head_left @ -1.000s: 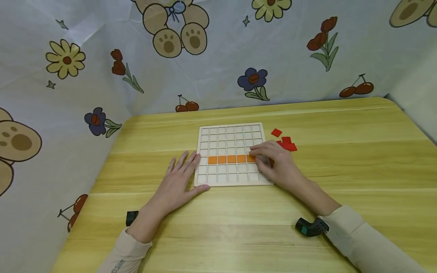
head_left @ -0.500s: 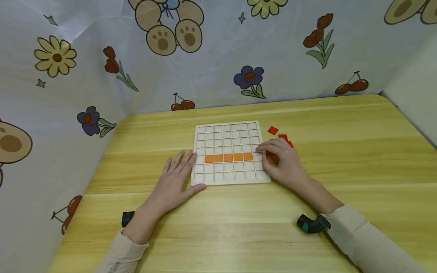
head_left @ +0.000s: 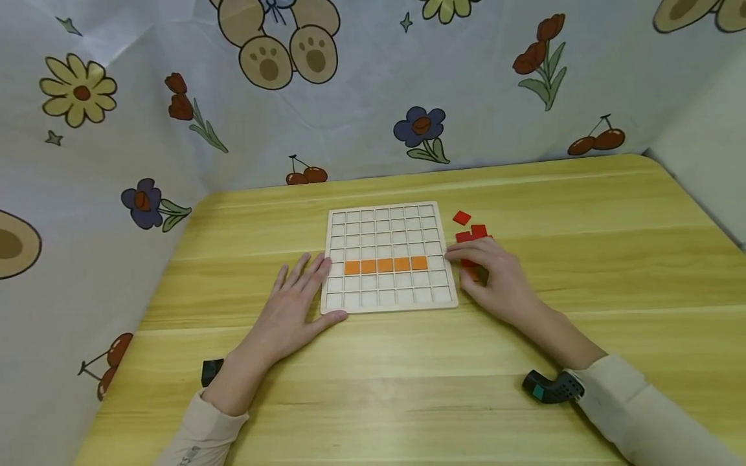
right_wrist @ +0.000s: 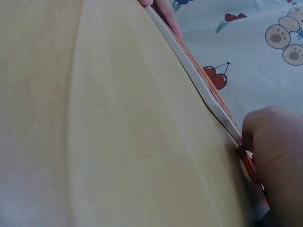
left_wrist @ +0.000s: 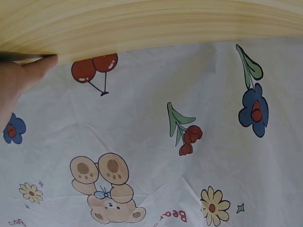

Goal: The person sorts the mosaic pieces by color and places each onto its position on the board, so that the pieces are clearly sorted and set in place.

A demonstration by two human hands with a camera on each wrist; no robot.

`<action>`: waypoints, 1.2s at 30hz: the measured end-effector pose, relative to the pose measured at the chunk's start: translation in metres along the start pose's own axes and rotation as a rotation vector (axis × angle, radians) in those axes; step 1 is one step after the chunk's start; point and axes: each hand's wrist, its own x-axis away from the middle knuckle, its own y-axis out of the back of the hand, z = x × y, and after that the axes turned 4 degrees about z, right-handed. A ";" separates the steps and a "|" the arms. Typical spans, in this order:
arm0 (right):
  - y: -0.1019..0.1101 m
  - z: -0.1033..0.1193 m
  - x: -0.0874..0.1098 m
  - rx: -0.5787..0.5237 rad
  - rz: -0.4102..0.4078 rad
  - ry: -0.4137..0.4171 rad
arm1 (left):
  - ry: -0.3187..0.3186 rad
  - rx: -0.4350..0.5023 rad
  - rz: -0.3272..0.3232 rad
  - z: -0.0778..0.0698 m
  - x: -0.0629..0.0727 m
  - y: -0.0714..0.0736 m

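Observation:
A pale square grid board [head_left: 382,303] lies on the table in the head view, a row of several orange square tiles [head_left: 385,265] set in its cells. My left hand [head_left: 288,316] rests at the board's left edge with fingers spread, the thumb by the near corner. Just off the right edge is my right hand [head_left: 500,275], bent over loose tiles; a gap shows between thumb and fingers, with nothing visibly held. Red square tiles [head_left: 478,230] lie beyond and partly beneath it, and an orange tile [head_left: 473,273] shows under the fingers. The right wrist view shows red tiles [right_wrist: 247,163] beside this hand [right_wrist: 277,156].
One red tile [head_left: 462,217] lies apart near the board's upper right corner. The wooden table [head_left: 373,388] reaches back to a printed cloth [head_left: 361,90]. Black wrist devices [head_left: 552,387] sit at both cuffs.
My right hand has moved right, off the row of orange tiles to the loose tiles beside the board. The last orange tile in the row is now uncovered. My left hand stays at the board.

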 end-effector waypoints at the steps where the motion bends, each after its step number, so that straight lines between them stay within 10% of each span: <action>1: 0.000 0.000 0.000 0.002 0.005 -0.003 | 0.004 0.000 0.002 0.000 0.001 0.000; 18: 0.007 -0.002 0.018 0.026 -0.003 0.023 | 0.025 0.011 0.013 0.003 0.013 -0.001; 36: 0.012 -0.010 0.014 0.023 0.009 0.003 | -0.008 -0.011 0.026 0.003 -0.004 0.003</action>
